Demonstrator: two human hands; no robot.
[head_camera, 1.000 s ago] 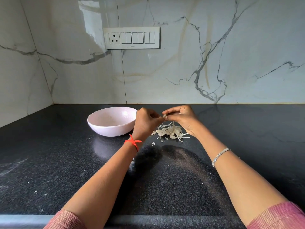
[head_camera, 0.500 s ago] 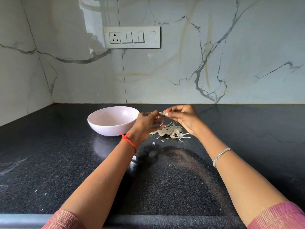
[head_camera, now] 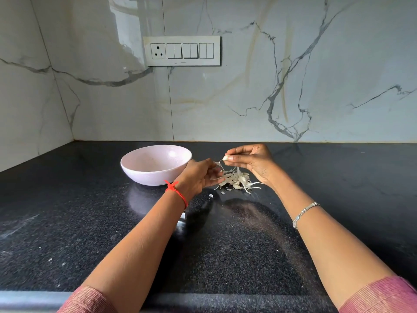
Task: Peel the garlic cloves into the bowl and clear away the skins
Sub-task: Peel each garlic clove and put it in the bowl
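Note:
My right hand (head_camera: 250, 161) pinches a small white garlic clove (head_camera: 225, 157) between thumb and fingertips, above the counter. A thin strip of skin (head_camera: 218, 163) stretches from the clove down to my left hand (head_camera: 198, 177), which pinches its other end. Below both hands lies a heap of garlic skins and cloves (head_camera: 237, 180) on the black counter. A pale pink bowl (head_camera: 135, 170) stands just left of my left hand; I cannot make out what is in it.
The black speckled counter (head_camera: 90, 222) runs to a marble wall with a switch panel (head_camera: 182, 50). A few skin flakes (head_camera: 211, 195) lie in front of the heap. The counter's front edge (head_camera: 203, 299) is near my elbows.
My hands have drawn apart: the left moved down and left, pulling a strip of skin off the clove that the right hand keeps holding.

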